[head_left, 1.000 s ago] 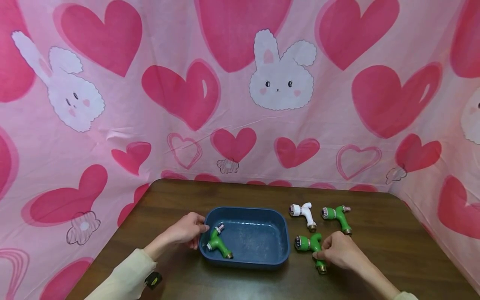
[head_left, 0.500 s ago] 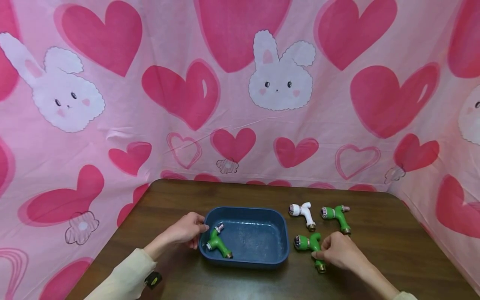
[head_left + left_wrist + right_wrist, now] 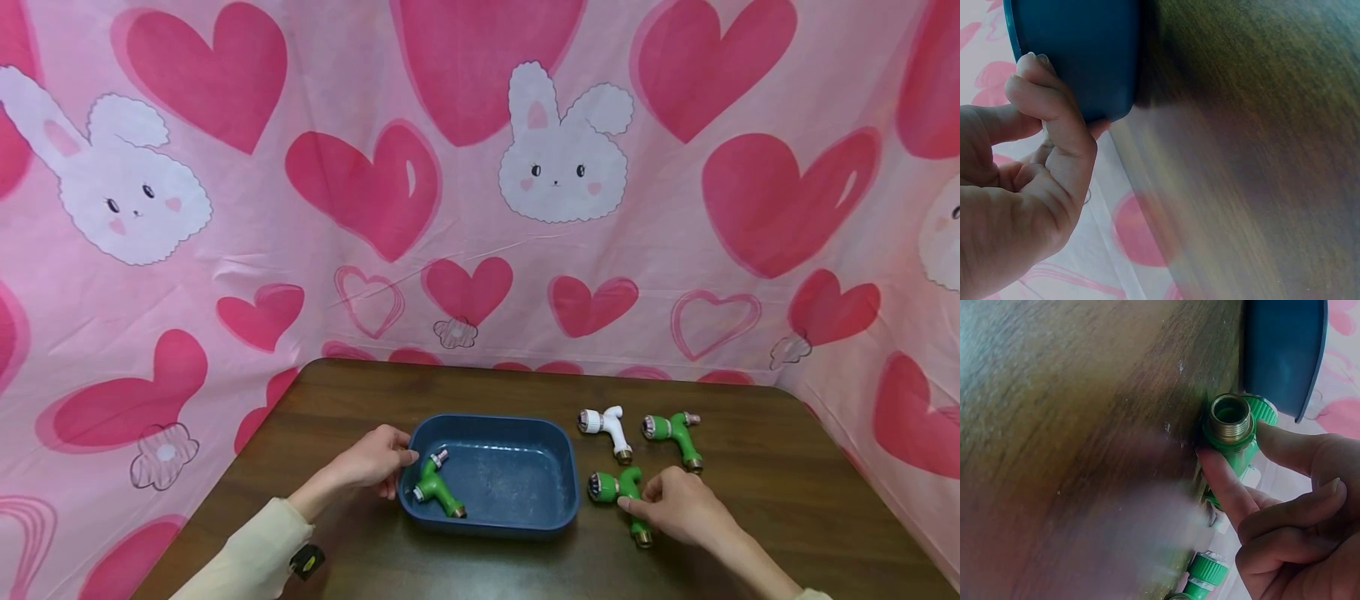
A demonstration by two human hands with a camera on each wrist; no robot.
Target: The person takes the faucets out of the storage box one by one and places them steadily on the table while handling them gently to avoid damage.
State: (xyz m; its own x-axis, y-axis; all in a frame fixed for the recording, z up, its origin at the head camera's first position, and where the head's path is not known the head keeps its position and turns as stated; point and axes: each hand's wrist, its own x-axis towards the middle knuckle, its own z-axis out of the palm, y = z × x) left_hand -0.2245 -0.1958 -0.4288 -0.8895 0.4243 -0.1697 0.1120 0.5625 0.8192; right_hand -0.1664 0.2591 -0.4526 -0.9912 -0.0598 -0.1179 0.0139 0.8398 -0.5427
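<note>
My left hand (image 3: 375, 457) holds the left end of a dark blue plastic basin (image 3: 510, 483), thumb at the rim and fingers against the outer wall (image 3: 1085, 56). Inside the basin, at its left end, lies a green faucet (image 3: 431, 485) with a brass threaded end. To the right of the basin, my right hand (image 3: 684, 506) pinches another green faucet (image 3: 606, 487) between thumb and index finger. It lies on the table, its ribbed knob toward the basin. The right wrist view shows this faucet's open brass thread (image 3: 1230, 422) up close.
Behind the pinched faucet, a white faucet (image 3: 615, 429) and a further green faucet (image 3: 678, 432) lie on the brown wooden table (image 3: 360, 392). A pink cloth (image 3: 480, 233) with hearts and rabbits hangs behind the table and along both sides.
My right thumb has shifted slightly left across the green faucet on the table. My left hand, the basin and the other faucets stay where they were.
</note>
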